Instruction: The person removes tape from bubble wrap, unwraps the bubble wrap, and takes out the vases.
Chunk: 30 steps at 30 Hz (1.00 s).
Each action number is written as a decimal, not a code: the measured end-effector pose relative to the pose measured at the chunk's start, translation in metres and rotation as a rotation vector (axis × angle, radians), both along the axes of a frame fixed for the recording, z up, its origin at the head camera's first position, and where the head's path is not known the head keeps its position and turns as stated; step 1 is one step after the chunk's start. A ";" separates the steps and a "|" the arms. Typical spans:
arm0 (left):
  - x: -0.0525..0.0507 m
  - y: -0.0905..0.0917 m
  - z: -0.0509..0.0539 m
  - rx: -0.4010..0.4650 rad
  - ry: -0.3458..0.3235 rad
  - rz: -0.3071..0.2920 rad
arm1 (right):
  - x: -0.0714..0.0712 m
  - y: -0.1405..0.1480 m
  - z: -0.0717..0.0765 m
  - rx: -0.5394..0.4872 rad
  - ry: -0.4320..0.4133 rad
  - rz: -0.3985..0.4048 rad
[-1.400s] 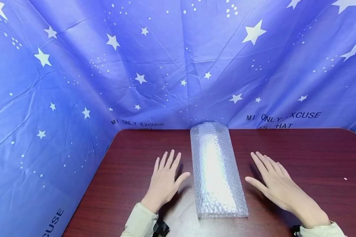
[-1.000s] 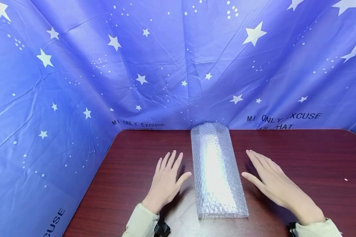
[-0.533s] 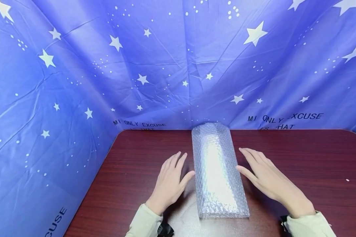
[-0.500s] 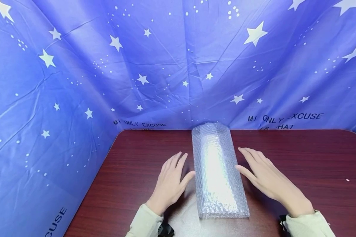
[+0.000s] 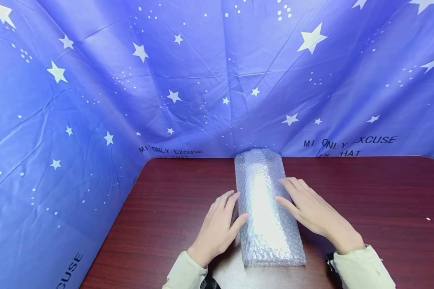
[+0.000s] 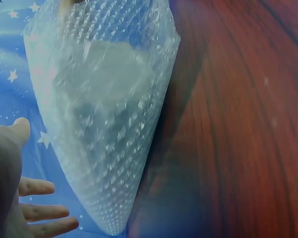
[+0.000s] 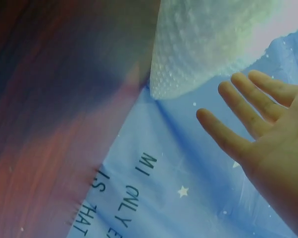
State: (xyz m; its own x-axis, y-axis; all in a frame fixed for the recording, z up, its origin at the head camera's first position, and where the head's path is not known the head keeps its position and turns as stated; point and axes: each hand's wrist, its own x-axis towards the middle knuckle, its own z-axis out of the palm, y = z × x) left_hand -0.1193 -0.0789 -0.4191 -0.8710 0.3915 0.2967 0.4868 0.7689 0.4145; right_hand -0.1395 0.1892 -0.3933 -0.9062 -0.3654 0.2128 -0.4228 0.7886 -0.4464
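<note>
A long bubble-wrap bag [image 5: 262, 228] lies lengthwise on the table, its far end at the back edge. Something pale shows faintly through the plastic in the left wrist view; its kind is unclear. My left hand [image 5: 217, 228] is at the bag's left edge, fingers extended, the thumb tip overlapping the wrap. On the opposite side, my right hand [image 5: 312, 208] has its thumb and fingertips over the right edge. Whether either hand touches the wrap is hard to tell. In the left wrist view the fingers [image 6: 45, 212] look straight, and so do the fingers [image 7: 248, 111] in the right wrist view.
The dark red wooden table [image 5: 173, 180] has a glossy grain. A blue curtain [image 5: 195, 72] with white stars and black lettering hangs behind it and along the left. A tiny pale speck [image 5: 428, 218] lies far right on the tabletop.
Both hands have moved inward from either side to the edges of the bubble-wrap bag, the right hand travelling farther. The bag has stayed in place.
</note>
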 end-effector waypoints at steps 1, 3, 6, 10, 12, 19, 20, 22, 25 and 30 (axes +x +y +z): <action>0.001 0.001 0.000 0.003 -0.004 -0.007 | 0.000 -0.001 0.000 -0.001 0.003 0.008; 0.002 0.003 0.000 0.010 -0.011 -0.019 | -0.001 -0.003 -0.002 -0.005 0.007 0.019; 0.003 0.005 -0.001 0.017 -0.016 -0.036 | -0.002 -0.005 -0.006 -0.011 0.016 0.028; 0.004 0.007 -0.001 0.016 -0.017 -0.056 | -0.003 -0.007 -0.011 -0.013 0.030 0.036; 0.005 0.007 -0.002 0.009 -0.017 -0.062 | -0.003 -0.008 -0.014 -0.009 0.037 0.038; 0.004 0.007 -0.004 -0.009 -0.020 -0.063 | -0.003 -0.010 -0.017 -0.006 0.032 0.032; 0.004 0.008 -0.004 -0.009 -0.025 -0.063 | -0.003 -0.010 -0.016 -0.008 0.031 0.032; 0.004 0.008 -0.004 -0.012 -0.039 -0.063 | -0.002 -0.010 -0.016 -0.013 0.030 0.032; 0.004 0.008 -0.005 -0.010 -0.052 -0.065 | -0.002 -0.010 -0.016 -0.022 0.027 0.029; 0.005 0.009 -0.006 -0.014 -0.060 -0.067 | -0.002 -0.011 -0.016 -0.039 0.025 0.029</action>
